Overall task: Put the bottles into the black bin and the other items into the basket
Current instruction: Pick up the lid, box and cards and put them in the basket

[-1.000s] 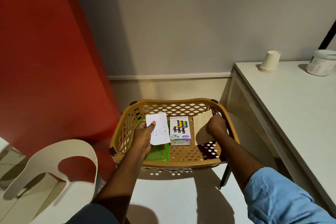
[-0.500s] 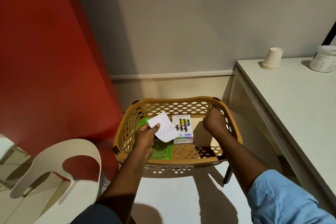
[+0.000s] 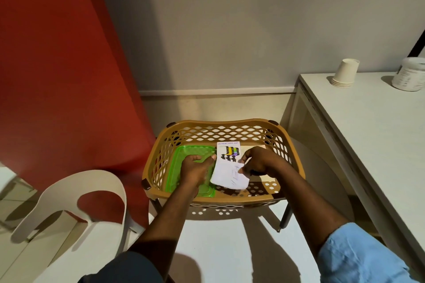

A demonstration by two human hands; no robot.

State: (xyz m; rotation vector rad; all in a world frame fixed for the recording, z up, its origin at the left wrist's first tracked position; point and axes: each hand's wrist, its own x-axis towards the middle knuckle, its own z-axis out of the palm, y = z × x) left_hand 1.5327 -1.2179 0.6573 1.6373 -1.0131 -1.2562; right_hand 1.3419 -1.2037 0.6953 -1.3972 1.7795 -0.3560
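The left hand (image 3: 197, 170) and right hand (image 3: 259, 163) each pinch an edge of the white paper (image 3: 230, 177) low inside the basket (image 3: 230, 198), above the green tray (image 3: 195, 151) and box (image 3: 226, 147); tugging apart would likely tear it.

Both your hands are inside the tan basket (image 3: 220, 123). Your left hand (image 3: 195, 171) hovers over the green tray (image 3: 195, 150), its thumb pinching the left edge of the white paper slip (image 3: 227, 176). Your right hand (image 3: 259, 161) pinches the slip's right edge. Just beyond your fingers lies the small printed box (image 3: 228, 149). Far right of your right hand, stacked paper cups (image 3: 345, 73) and a white tub (image 3: 410, 74) stand on the table (image 3: 368, 133). A white chair (image 3: 92, 181) sits left of your left hand.
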